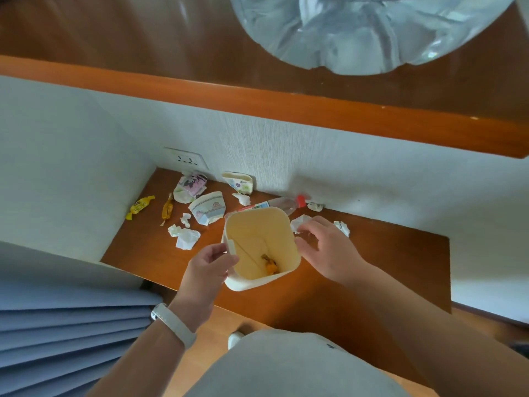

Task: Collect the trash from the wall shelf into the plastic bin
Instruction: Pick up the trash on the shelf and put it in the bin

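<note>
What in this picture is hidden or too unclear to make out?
- Plastic bottle: its lower half is hidden behind the bin, head view.
- Crumpled paper: partly covered by the right hand.
- Item at the bin's bottom: too small to identify.
- Yellow candy wrapper: print too small to read.

Wall shelf [386, 253], brown wood. Plastic bin [259, 247] stands on it between the hands. Left of the left hand [210, 267]: candy wrappers [140, 207], crumpled paper [186, 237], paper cups [207, 209]. Beyond the right hand [326, 250]: bottle [282, 204], paper scraps [342, 227].
</note>
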